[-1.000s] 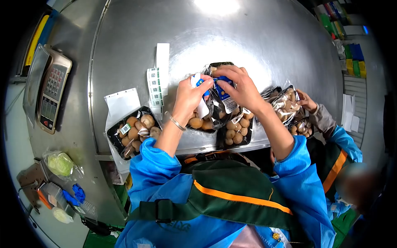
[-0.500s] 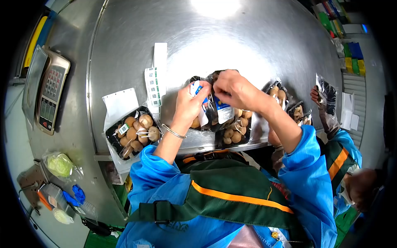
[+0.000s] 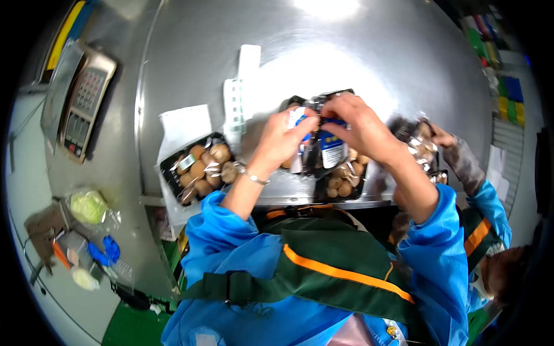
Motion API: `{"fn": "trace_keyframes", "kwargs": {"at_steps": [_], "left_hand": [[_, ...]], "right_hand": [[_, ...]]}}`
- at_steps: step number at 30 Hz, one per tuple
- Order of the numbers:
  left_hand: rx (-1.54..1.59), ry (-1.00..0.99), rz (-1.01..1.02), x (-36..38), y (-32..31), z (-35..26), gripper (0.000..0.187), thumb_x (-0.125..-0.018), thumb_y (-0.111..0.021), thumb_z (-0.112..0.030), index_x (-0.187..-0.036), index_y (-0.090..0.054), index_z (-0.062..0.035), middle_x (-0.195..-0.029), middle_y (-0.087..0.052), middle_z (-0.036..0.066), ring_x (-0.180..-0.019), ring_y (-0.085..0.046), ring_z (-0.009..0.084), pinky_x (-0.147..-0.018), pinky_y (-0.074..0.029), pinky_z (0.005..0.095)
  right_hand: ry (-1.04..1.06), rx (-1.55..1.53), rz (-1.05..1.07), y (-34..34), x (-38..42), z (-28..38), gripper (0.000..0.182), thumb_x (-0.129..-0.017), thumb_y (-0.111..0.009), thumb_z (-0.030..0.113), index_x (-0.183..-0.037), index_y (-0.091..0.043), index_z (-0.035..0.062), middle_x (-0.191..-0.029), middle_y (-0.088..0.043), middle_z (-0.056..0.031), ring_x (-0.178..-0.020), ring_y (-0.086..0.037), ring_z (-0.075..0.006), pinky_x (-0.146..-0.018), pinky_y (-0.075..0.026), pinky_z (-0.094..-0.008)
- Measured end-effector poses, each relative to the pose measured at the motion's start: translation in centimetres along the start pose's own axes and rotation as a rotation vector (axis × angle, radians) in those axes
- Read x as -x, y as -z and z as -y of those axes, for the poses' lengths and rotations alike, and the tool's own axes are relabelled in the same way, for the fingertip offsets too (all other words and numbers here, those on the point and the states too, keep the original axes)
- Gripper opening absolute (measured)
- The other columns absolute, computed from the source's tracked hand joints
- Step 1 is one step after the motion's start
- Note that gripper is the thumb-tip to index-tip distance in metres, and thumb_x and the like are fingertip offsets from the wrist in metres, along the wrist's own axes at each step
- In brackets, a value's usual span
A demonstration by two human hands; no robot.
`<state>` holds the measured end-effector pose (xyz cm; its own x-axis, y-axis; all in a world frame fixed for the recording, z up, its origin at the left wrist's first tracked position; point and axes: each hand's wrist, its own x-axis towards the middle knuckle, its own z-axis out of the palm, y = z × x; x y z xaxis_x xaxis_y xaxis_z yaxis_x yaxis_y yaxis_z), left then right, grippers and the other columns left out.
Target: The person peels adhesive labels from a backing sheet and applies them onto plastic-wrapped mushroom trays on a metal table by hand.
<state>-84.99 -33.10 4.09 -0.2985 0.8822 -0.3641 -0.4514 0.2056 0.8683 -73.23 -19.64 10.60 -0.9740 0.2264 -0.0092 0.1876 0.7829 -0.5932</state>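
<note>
My left hand is closed, its thumb and fingers pinching a blue-and-white label over the packs. Close beside it my right hand is bent with its fingertips at the dark film of a wrapped pack; a second blue-and-white label shows just below them. What exactly the right fingertips grip is hidden. Under the right wrist sits a black tray of brown mushrooms in clear film. Left of my left forearm, another wrapped mushroom tray bears a small label and rests on white sheets.
A strip of printed stickers lies on the steel table. The scale stands at the left, with a wrapped cabbage and blue gloves nearer. At right a co-worker's hand touches packed mushrooms.
The view has shifted, so the table things sit further right. My hands stay close together at the packs. The co-worker's hand has come in to the mushroom packs at right.
</note>
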Motion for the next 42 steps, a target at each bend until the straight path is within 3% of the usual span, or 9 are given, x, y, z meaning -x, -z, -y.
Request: {"fn": "trace_keyframes", "kwargs": {"at_steps": [9, 13, 16, 19, 20, 26, 32, 40, 42], "left_hand": [[0.079, -0.009, -0.029, 1.4, -0.7, 1.9, 0.016, -0.085, -0.059, -0.017, -0.084, -0.060, -0.0014, -0.067, -0.057, 0.000, -0.058, -0.051, 0.0061, -0.053, -0.042, 0.0217], [-0.261, -0.137, -0.244, 1.3, -1.4, 2.5, 0.017, -0.085, -0.060, -0.018, -0.089, -0.062, -0.0025, -0.072, -0.059, -0.001, -0.057, -0.051, 0.0050, -0.053, -0.042, 0.0195], [0.006, -0.078, -0.182, 0.4, 0.5, 2.3, 0.017, -0.086, -0.059, -0.017, -0.093, -0.062, -0.0013, -0.072, -0.060, 0.001, -0.058, -0.052, 0.0048, -0.053, -0.043, 0.0204], [-0.040, -0.042, -0.044, 1.1, -0.1, 1.1, 0.015, -0.087, -0.058, -0.015, -0.092, -0.060, -0.0012, -0.070, -0.057, -0.001, -0.058, -0.049, 0.0039, -0.052, -0.041, 0.0194], [-0.044, -0.038, 0.000, 1.0, -0.3, 1.0, 0.015, -0.087, -0.058, -0.015, -0.092, -0.060, -0.0012, -0.070, -0.056, -0.001, -0.059, -0.049, 0.0037, -0.052, -0.041, 0.0193], [-0.082, -0.036, 0.024, 1.2, -0.4, 1.2, 0.017, -0.086, -0.058, -0.016, -0.093, -0.060, -0.0006, -0.076, -0.061, 0.001, -0.066, -0.053, 0.0049, -0.058, -0.045, 0.0200], [-0.085, -0.034, 0.035, 1.5, -0.7, 1.4, 0.016, -0.086, -0.059, -0.017, -0.090, -0.060, -0.0010, -0.074, -0.059, 0.001, -0.063, -0.051, 0.0046, -0.055, -0.044, 0.0200], [-0.282, -0.182, -0.075, 2.3, -2.5, 2.7, 0.015, -0.085, -0.062, -0.017, -0.091, -0.062, -0.0032, -0.070, -0.059, -0.001, -0.061, -0.051, 0.0040, -0.056, -0.043, 0.0204], [-0.293, -0.097, -0.252, 1.4, -1.6, 2.2, 0.015, -0.085, -0.062, -0.016, -0.092, -0.062, -0.0024, -0.072, -0.061, 0.000, -0.061, -0.052, 0.0044, -0.055, -0.043, 0.0203]], "right_hand": [[0.128, 0.042, 0.137, -0.5, 0.5, 0.2, 0.010, -0.070, -0.062, 0.000, -0.077, -0.055, 0.0038, -0.075, -0.052, -0.0088, -0.078, -0.052, -0.0263, -0.076, -0.038, -0.0343], [0.143, -0.058, 0.156, -1.2, 2.6, 0.4, 0.018, -0.063, -0.064, 0.000, -0.073, -0.050, 0.0059, -0.068, -0.048, -0.0069, -0.067, -0.049, -0.0259, -0.071, -0.039, -0.0352], [0.101, -0.252, 0.410, -2.4, 6.6, 2.7, 0.015, -0.069, -0.064, -0.002, -0.071, -0.053, 0.0079, -0.071, -0.052, -0.0044, -0.070, -0.053, -0.0219, -0.067, -0.042, -0.0330], [-0.096, -0.223, -0.020, -1.6, 6.1, 2.5, 0.012, -0.075, -0.064, -0.001, -0.079, -0.055, 0.0053, -0.081, -0.057, -0.0075, -0.077, -0.056, -0.0216, -0.067, -0.043, -0.0314], [-0.099, -0.125, -0.176, -1.4, 4.6, 2.3, 0.017, -0.073, -0.066, 0.005, -0.087, -0.057, 0.0074, -0.083, -0.056, -0.0066, -0.083, -0.054, -0.0252, -0.081, -0.037, -0.0336], [-0.033, 0.098, 0.009, -0.6, 2.2, 0.9, 0.024, -0.070, -0.067, 0.008, -0.092, -0.057, 0.0077, -0.089, -0.056, -0.0056, -0.091, -0.051, -0.0242, -0.083, -0.036, -0.0354], [0.065, 0.023, 0.098, -0.7, 1.9, -0.3, 0.008, -0.071, -0.064, 0.005, -0.074, -0.056, 0.0062, -0.077, -0.052, -0.0070, -0.082, -0.049, -0.0245, -0.078, -0.036, -0.0338], [0.107, 0.046, 0.014, -0.9, 4.6, 0.7, 0.012, -0.072, -0.063, 0.006, -0.081, -0.055, 0.0060, -0.077, -0.048, -0.0069, -0.079, -0.047, -0.0260, -0.073, -0.035, -0.0356], [0.184, 0.139, 0.228, -1.6, 6.9, 1.3, 0.013, -0.072, -0.066, 0.005, -0.081, -0.056, 0.0063, -0.080, -0.049, -0.0075, -0.079, -0.048, -0.0253, -0.075, -0.037, -0.0370]]}}
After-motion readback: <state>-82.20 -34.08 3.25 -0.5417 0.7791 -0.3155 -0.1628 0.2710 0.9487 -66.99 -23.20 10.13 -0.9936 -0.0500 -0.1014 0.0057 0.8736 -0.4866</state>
